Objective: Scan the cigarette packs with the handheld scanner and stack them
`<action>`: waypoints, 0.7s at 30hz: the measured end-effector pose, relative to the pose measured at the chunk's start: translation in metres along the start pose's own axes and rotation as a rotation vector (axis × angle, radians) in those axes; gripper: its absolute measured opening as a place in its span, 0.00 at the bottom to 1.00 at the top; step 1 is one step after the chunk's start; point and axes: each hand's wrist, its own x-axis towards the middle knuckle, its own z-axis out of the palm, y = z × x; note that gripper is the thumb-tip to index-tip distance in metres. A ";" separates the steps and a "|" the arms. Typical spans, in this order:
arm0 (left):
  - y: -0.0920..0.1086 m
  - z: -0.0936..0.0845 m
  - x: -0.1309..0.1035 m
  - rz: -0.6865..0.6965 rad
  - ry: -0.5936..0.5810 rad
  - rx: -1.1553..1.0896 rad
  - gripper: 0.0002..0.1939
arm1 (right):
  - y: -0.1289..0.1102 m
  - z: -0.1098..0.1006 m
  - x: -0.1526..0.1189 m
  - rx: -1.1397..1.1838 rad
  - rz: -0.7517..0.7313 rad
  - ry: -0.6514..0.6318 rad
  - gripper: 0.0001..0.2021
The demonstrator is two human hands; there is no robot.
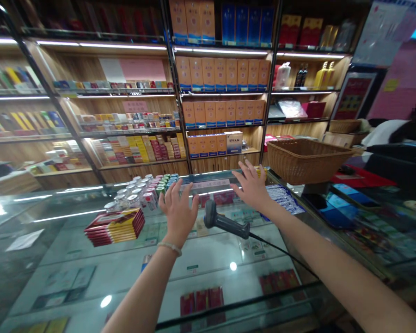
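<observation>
Both arms reach out over a glass display counter (125,273). My left hand (179,208) has its fingers spread and holds nothing; a light bracelet circles that wrist. My right hand (252,187), fingers also apart, is empty near the counter's far edge. Between and below the hands lies a black barcode scanner (225,223), its cable running off to the lower right. Left of my left hand sits a stack of red and yellow flat packs (115,225). Behind that stack stand rows of small clear-lidded containers (133,190) and small tins (162,182).
A wicker basket (301,162) stands at the counter's right end, beside blue-and-white packets (280,198). Further right are a red mat (369,176) and a blue item (343,206). Shelves of boxed goods (225,74) line the back wall. Part of another person (391,132) shows at the right edge.
</observation>
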 end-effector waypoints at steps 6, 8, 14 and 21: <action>-0.004 0.004 -0.003 0.011 0.005 0.031 0.21 | 0.056 0.012 0.005 -0.073 0.045 0.047 0.24; -0.004 0.005 -0.002 0.002 -0.011 0.045 0.22 | 0.070 0.015 0.003 -0.091 0.048 0.063 0.24; 0.009 0.007 0.024 0.007 -0.082 0.038 0.24 | 0.105 0.012 0.000 -0.145 0.063 0.031 0.24; 0.059 0.032 0.070 0.063 -0.110 0.004 0.25 | 0.141 0.012 0.011 -0.206 0.110 0.025 0.24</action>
